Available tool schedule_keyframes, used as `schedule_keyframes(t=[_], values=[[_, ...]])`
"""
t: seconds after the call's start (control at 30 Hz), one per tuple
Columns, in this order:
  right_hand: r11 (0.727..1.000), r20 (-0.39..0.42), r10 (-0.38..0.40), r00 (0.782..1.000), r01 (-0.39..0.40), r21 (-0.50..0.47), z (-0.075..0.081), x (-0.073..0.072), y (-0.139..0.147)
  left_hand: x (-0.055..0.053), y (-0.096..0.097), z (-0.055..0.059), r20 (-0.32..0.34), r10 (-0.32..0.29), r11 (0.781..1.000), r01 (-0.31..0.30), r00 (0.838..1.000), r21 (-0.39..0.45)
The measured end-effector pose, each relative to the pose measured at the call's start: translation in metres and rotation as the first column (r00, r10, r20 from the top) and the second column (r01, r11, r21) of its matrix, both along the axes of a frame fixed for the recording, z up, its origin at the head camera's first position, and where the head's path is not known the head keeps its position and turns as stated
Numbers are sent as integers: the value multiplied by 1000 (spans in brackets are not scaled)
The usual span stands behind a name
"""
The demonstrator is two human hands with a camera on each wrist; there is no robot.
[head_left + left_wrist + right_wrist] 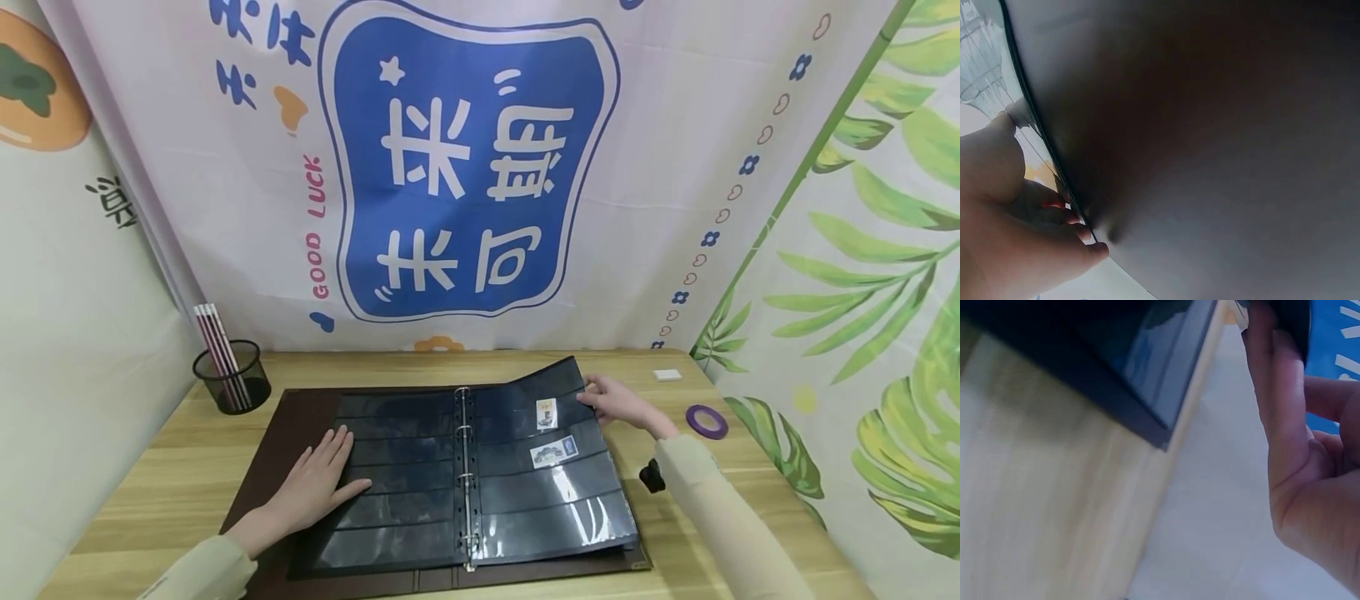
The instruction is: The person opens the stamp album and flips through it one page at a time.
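Note:
A dark brown ring binder (251, 467) lies spread on the wooden table, with black pocket pages on both sides of its metal rings (467, 479). My left hand (311, 483) rests on the left black page (405, 492), fingers straight and thumb spread. My right hand (618, 400) pinches the outer edge of the right black page (525, 500) near its top corner, which is raised. Two small stamps (547, 414) sit in that page's upper pockets. In the right wrist view, dark page material (1291, 322) shows at my right fingers (1285, 406).
A black mesh cup (234, 383) with several pencils (221, 346) stands at the back left. At the right lie a purple tape roll (707, 422) and a small white block (667, 375). A small black object (652, 477) is beside my right sleeve. Printed cloth hangs behind the table.

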State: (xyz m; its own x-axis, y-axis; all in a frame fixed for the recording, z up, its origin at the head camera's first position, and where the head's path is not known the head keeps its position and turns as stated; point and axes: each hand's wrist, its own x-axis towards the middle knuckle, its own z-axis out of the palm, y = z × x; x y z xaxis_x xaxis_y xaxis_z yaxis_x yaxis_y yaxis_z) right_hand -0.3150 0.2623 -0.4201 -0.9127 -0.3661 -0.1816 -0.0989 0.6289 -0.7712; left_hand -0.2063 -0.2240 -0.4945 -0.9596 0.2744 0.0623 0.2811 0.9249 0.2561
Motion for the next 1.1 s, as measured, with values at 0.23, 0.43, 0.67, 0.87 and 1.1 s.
schedule_keyframes(t=[0.23,0.43,0.67,0.87,1.1], values=[[998,27,20,999,-18,-66,25,-2,-8,0,0,-1,1,-3,1000,3,1000,5],[998,-16,35,999,-35,-46,45,-2,-22,0,-1,0,-1,-1,1000,1,1000,0],[999,-54,30,998,-28,25,66,-1,-37,1,0,0,17,2,1000,-2,1000,7],[999,-59,33,998,-32,21,84,-1,-45,1,0,1,4,-2,1000,2,1000,4],[999,-50,39,998,-38,22,91,-3,-52,0,-2,1,-13,-8,1000,8,1000,6]])
